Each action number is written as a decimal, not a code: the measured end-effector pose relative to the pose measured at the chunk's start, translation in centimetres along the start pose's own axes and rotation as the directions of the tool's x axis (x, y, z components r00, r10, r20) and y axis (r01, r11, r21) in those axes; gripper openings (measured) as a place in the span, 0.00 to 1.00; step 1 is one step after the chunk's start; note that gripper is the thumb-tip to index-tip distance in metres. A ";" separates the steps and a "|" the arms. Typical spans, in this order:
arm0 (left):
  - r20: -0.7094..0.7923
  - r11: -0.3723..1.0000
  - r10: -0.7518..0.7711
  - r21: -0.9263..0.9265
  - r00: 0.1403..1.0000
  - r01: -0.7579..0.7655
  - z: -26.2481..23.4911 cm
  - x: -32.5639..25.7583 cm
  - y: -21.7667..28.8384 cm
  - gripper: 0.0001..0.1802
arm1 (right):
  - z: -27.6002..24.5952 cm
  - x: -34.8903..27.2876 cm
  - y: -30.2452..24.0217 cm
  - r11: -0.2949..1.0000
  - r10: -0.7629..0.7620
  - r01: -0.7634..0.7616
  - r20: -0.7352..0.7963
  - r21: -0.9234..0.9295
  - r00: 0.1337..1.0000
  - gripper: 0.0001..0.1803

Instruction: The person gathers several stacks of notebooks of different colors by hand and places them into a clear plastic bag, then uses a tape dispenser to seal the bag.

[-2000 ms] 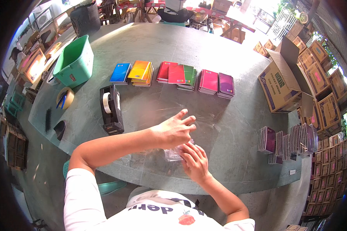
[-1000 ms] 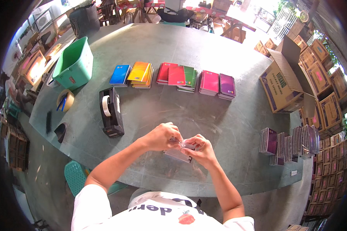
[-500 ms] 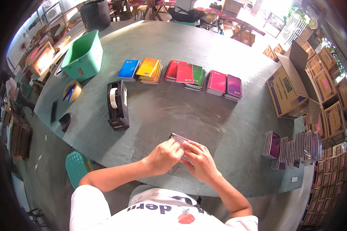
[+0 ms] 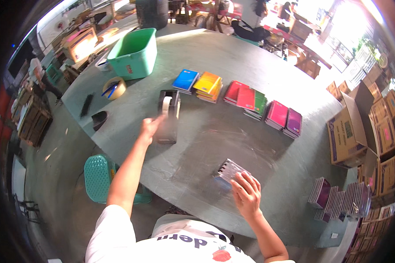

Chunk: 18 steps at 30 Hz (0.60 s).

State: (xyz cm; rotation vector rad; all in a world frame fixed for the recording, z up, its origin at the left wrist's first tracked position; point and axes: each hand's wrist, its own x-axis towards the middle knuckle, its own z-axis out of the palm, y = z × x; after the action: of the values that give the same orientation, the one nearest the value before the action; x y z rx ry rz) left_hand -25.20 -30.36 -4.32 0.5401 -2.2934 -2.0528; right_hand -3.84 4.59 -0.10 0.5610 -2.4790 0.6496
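A small spiral-bound notebook pack in clear, shiny plastic lies on the table in front of me. My right hand grips its near right corner, fingers bent over the top. My left hand reaches forward to the black tape dispenser, fingertips beside the roll of tape. Those fingertips are smeared by motion, so I cannot make out whether they pinch any tape. Beyond the dispenser stand short stacks of spiral notebooks: blue, yellow, red, green, pink and purple.
A green plastic bin stands far left, near a tape roll with blue-handled scissors. More notebooks are piled at the right edge, below an open cardboard box. A teal stool stands by the table's left edge.
My left hand has let go of the notebook pack and moved left and forward to the tape dispenser. My right hand stays at the pack, now resting on the table. The whole view has shifted.
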 end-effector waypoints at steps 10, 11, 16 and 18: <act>0.019 0.929 0.189 0.321 0.982 -0.185 -1.9 -7.9 -3.0 0.07 | 0.4 -0.7 0.3 0.999 0.006 -0.007 -0.031 -0.036 1.000 0.17; 0.095 0.679 0.452 0.608 0.887 -0.411 -3.9 -6.9 -4.9 0.07 | 0.3 -0.4 0.0 1.000 -0.002 0.001 -0.012 -0.009 1.000 0.18; 0.209 0.798 0.254 0.506 0.944 -0.327 2.1 -12.5 3.9 0.06 | 0.8 -1.2 0.8 0.999 0.030 -0.030 -0.041 0.014 0.999 0.21; 0.387 0.991 -0.011 -0.121 0.922 0.063 6.6 -17.9 4.5 0.10 | 0.8 -1.3 1.0 0.999 0.022 -0.021 -0.024 0.036 0.999 0.22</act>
State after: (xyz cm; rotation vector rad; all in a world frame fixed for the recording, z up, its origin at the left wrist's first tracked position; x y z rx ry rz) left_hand -11.02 -18.95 2.99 0.1839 -2.3218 -2.5004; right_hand -3.63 5.29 -1.73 0.5376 -2.4580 0.7068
